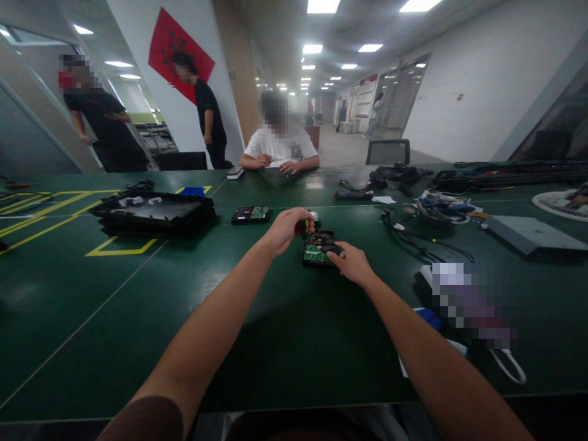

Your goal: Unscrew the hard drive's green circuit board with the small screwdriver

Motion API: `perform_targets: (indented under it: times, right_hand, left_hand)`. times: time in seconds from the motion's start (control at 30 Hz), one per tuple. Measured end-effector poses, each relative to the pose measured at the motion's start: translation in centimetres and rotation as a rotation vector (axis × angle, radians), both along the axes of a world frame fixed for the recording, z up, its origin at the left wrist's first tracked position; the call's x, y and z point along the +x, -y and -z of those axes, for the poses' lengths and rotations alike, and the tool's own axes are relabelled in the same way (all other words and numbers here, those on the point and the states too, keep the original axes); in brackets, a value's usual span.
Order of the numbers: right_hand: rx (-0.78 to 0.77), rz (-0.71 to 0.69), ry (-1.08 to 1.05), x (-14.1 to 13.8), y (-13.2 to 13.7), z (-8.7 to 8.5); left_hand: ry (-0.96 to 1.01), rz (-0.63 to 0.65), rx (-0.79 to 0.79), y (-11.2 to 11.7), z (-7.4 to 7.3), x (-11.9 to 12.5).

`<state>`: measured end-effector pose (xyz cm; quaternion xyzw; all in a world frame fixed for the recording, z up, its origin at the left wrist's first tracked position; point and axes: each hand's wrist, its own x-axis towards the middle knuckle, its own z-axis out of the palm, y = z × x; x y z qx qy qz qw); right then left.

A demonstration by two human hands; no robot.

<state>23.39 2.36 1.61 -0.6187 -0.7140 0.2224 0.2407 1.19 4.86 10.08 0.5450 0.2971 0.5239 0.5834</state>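
A hard drive (316, 253) with a green circuit board facing up lies on the green table in front of me. My left hand (288, 229) is closed above its far end, around a short black and yellow handle that looks like a screwdriver (305, 227); its tip is hidden. From the right, my right hand (353, 262) grips the drive's side edge, thumb and forefinger on it. Just behind my left fingers, a small green and silver part (315, 216) shows partly. Another hard drive (250, 214) lies farther left, board up.
Black stacked trays (154, 211) stand at left near yellow tape. At right lie cables (408, 236), a bundle of wires (443, 206), a flat grey box (535, 234) and a blurred-out object (473, 306). Across the table sits a person (281, 147); two others stand behind at left.
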Motion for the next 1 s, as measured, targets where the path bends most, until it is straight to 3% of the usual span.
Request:
perform_targets:
  times: [0.33, 0.57, 0.73, 1.0]
  right_hand:
    - [0.005, 0.002, -0.036, -0.16, 0.08, -0.07]
    - [0.025, 0.008, -0.066, -0.09, -0.02, 0.24]
    - [0.088, -0.032, -0.085, 0.0, -0.13, 0.11]
    - [0.227, -0.2, 0.042, -0.09, -0.25, -0.01]
  left_hand:
    - [0.062, -0.043, -0.062, -0.18, 0.16, 0.1]
    - [-0.105, -0.153, 0.079, -0.35, 0.15, -0.02]
    - [-0.109, -0.074, 0.082, -0.36, 0.0, -0.08]
    - [-0.027, -0.067, 0.052, -0.4, 0.16, 0.11]
